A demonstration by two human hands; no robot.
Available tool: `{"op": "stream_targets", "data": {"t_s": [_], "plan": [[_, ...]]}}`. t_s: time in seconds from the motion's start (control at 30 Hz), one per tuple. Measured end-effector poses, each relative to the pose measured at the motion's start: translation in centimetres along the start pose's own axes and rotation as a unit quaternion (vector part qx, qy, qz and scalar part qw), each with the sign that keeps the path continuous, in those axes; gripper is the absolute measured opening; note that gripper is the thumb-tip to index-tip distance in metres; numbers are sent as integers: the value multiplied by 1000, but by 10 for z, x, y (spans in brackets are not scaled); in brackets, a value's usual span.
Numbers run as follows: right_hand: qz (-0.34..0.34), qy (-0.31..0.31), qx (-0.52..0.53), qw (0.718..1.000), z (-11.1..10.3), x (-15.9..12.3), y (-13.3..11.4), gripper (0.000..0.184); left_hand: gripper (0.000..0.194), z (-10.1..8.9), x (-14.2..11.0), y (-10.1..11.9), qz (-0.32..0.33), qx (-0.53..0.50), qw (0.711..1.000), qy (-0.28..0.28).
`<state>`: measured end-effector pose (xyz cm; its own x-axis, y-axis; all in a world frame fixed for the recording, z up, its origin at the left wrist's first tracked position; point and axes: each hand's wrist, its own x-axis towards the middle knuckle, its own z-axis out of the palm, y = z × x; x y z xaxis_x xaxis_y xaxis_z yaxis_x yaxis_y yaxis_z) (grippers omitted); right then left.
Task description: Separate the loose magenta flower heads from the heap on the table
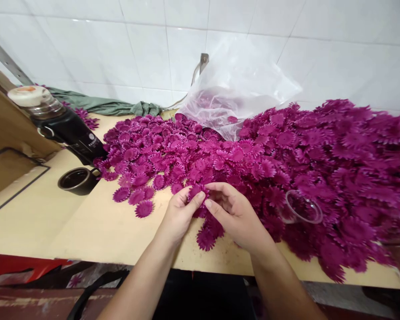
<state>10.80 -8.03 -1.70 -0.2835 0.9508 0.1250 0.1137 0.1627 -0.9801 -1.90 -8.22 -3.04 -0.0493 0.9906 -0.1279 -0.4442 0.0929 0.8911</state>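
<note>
Flower (pixel 197 192) pinched above the desk's (pixel 126 231) front half

My left hand (pixel 178 215) pinches it between thumb and fingers; my right hand (pixel 236 214) meets its right side, whether closed on it I can't tell. I expect it light, soft, easily creased at the fringe, so I'd hold the flat middle. Beyond, a heap (pixel 296 146) of others spreads to the desk's right end.

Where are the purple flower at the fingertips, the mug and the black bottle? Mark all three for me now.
Purple flower (pixel 194 191): head view, on its upper face, above the thumb.
Mug (pixel 84 189): head view, on its outer wall.
Black bottle (pixel 66 131): head view, on the middle of its body.
</note>
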Motion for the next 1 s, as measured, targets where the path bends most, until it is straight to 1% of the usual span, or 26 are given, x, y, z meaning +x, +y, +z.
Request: {"op": "stream_targets", "data": {"t_s": [0.1,0.17,0.3,0.4,0.47,0.53,0.63,0.7,0.77,0.83,0.9,0.97,1.0], "plan": [[8,10,23,1000,1,2,-1,22,33,4,1,1,-5,-23,1000,4],[6,4,31,999,2,3,-1,22,36,6,2,0,-17,-23,1000,7],[14,-2,34,999,2,5,1,23,49,4,4,-4,-33,31,999,-8],[11,28,17,999,0,6,1,11,55,3,2,-5,-11,70,997,-25],[2,64,9,998,0,7,1,7,52,3,-1,-4,5,89,995,-40],[-9,98,-13,995,0,8,1,10,42,5,-3,-3,9,105,993,-46],[-26,116,-70,990,1,7,3,15,26,5,-5,-2,21,123,992,-27],[-45,122,-106,986,2,6,4,15,21,4,-5,-2,31,127,991,-22],[-78,148,-145,975,1,7,3,14,21,2,-5,-2,34,126,991,-24],[-114,199,-183,956,-1,9,1,13,23,2,-6,-3,25,120,992,-30],[-143,245,-216,934,-4,12,-4,13,27,3,-8,-4,15,104,993,-48],[-162,264,-250,917,-5,15,-8,13,29,6,-9,-3,10,88,994,-66],[-172,266,-268,910,-5,17,-10,13,30,7,-9,-2,12,84,994,-64]]}}
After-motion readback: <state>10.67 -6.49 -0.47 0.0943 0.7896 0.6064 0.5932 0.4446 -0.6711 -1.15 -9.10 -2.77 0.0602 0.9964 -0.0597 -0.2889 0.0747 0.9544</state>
